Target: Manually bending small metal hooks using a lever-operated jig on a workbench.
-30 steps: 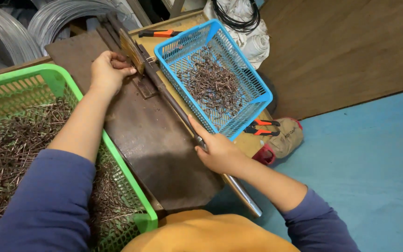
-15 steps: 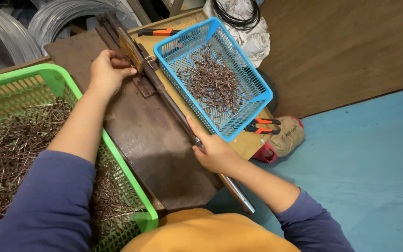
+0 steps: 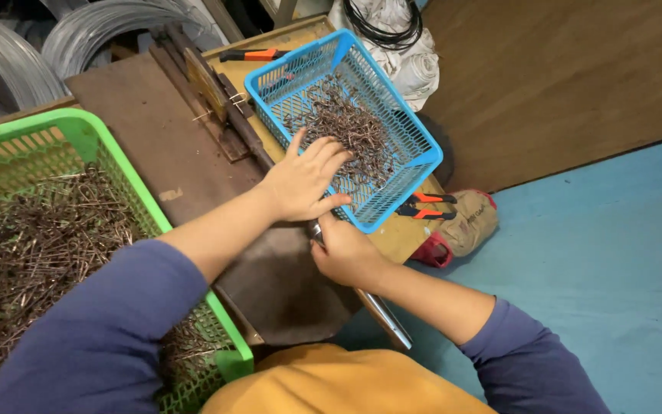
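The left hand is reaching, fingers spread and empty, into the partly filled blue plastic basket of bent wire pieces, while the right hand is gripping the long metal lever handle, and the green plastic basket is holding many uncut wires.

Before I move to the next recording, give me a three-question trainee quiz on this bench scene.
1. True or false: the left hand is spread over the blue basket.
2. What does the right hand grip? A) orange-handled pliers B) the long metal lever C) a wire coil
3. What colour is the basket at the person's left, full of cut wire pieces?

Key: 1 true; 2 B; 3 green.
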